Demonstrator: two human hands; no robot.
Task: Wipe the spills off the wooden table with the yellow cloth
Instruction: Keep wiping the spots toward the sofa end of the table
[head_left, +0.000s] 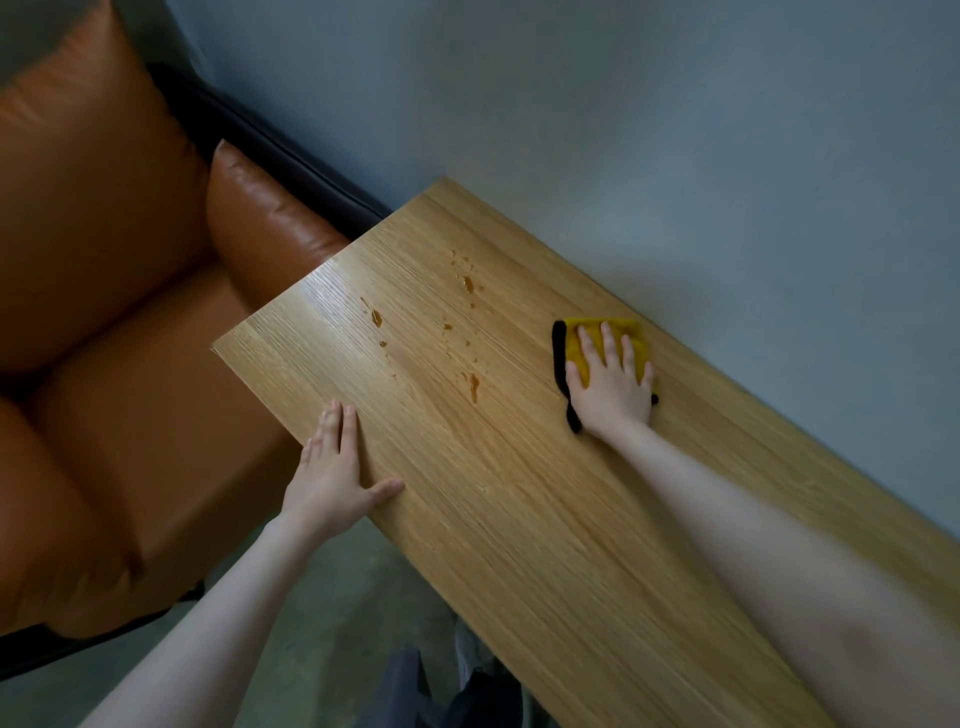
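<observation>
A long, light wooden table (545, 493) with a straight-grained top is set with its far long edge against a grey-blue wall (675, 130). A yellow cloth with a black border (576, 345) lies flat on the table near that wall edge and is pressed down by the right hand (613, 382), whose fingers are straight and spread over it. Amber spills (470, 384) are scattered as drops and short streaks across the middle of the tabletop, to the left of the cloth and apart from it, with bare wood between. The left hand (335, 470) is laid flat on the near long edge of the table, fingers extended and thumb out on the top. An orange leather sofa (104, 312) stands just beside the table's short end, and a strip of grey floor (322, 623) is seen below the near edge.
</observation>
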